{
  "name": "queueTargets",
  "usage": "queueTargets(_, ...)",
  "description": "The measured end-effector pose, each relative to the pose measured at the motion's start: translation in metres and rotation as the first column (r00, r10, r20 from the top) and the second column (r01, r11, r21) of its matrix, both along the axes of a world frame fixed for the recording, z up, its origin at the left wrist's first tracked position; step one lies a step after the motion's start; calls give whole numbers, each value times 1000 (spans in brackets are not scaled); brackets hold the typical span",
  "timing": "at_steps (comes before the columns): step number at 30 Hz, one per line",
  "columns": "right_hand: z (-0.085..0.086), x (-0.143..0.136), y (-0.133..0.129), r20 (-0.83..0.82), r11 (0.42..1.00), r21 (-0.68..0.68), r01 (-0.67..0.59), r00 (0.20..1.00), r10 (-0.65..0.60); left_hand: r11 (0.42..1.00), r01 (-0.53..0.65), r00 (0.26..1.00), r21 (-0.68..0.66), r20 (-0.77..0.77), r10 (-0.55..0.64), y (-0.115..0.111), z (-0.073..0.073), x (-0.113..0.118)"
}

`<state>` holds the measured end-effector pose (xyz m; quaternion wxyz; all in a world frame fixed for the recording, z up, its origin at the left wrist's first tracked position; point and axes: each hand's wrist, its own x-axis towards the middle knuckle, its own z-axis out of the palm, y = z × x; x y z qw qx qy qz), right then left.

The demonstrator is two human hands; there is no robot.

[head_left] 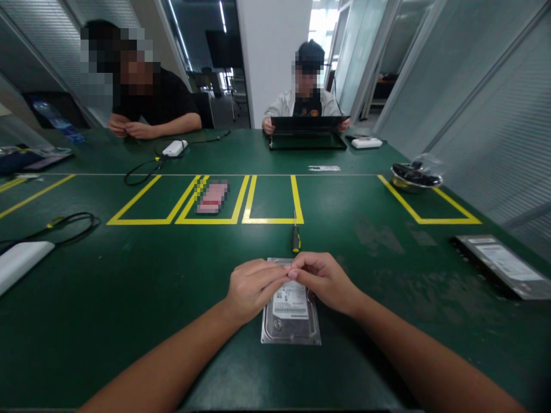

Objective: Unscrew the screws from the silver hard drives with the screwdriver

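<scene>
A silver hard drive with a white label lies flat on the green table in front of me. Over its far half my left hand and my right hand meet, fingertips touching. Both hands are closed in a pinch; anything between the fingertips is too small or hidden to make out. Just beyond them a screwdriver with a dark and yellow handle lies with its shaft pointing away from me.
Yellow tape marks rectangles across the table. A second hard drive and a metal bowl of dark items are at right. White power banks with cables lie left. Two people sit opposite, one holding a black panel.
</scene>
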<state>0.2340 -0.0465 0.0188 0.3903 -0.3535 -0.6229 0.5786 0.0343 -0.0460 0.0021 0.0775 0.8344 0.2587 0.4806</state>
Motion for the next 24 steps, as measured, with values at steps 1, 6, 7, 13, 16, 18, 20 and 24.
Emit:
queueTargets(1, 0, -1, -1, 5, 1000, 2, 2, 1000, -2, 1000, -5, 1000, 15, -4, 6, -1, 0, 0)
queueTargets(6, 2, -3, -3, 94, 997, 75, 28, 995, -35, 994, -74, 995, 83, -66, 80, -2, 1, -4)
queueTargets(7, 3, -3, -4, 120, 994, 104, 27, 992, -40, 993, -98, 991, 69, -88, 104, -2, 2, -5)
queueTargets(13, 6, -3, -3, 283, 923, 383, 33, 947, -151, 973, -175, 975, -153, -163, 150, 2, 3, -9)
queueTargets(16, 3, 2, 2, 410, 811, 584, 28, 853, -325, 952, -180, 968, -247, -219, 126, 5, 2, -10)
queueTargets(18, -1, 6, 6, 468, 725, 689, -10, 770, -434, 936, -191, 963, -295, -240, 121, 8, 0, -9)
queueTargets(20, -5, 9, 10, 519, 679, 732, -64, 698, -494, 923, -194, 961, -333, -252, 111, 10, -3, -9)
queueTargets(24, -7, 8, 17, 592, 668, 735, -116, 589, -549, 905, -190, 952, -382, -297, 74, 13, -9, -8)
